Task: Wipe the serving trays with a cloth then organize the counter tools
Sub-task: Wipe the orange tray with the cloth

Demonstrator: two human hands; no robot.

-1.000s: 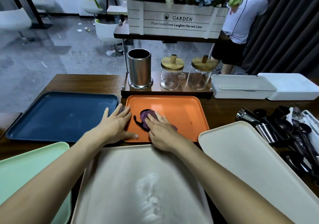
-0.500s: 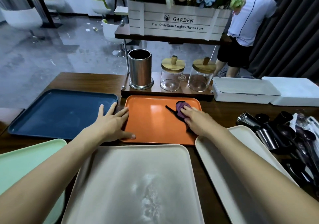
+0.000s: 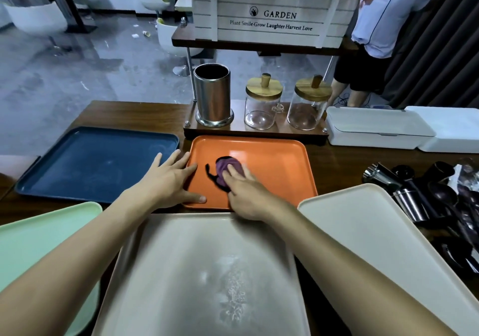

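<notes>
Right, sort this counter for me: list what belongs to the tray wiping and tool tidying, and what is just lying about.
In the job: purple cloth, pressed by the right hand; orange tray, left hand on its edge; blue tray; green tray; near beige tray; right beige tray; metal tools; steel canister, perhaps for them.
Lying about: glass jars; white boxes; flower crate.

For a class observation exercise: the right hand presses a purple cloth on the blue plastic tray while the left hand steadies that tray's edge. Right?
Wrong tray. The head view shows the right hand pressing the crumpled purple cloth on the rectangular orange plastic tray; the left hand steadies its edge.
</notes>
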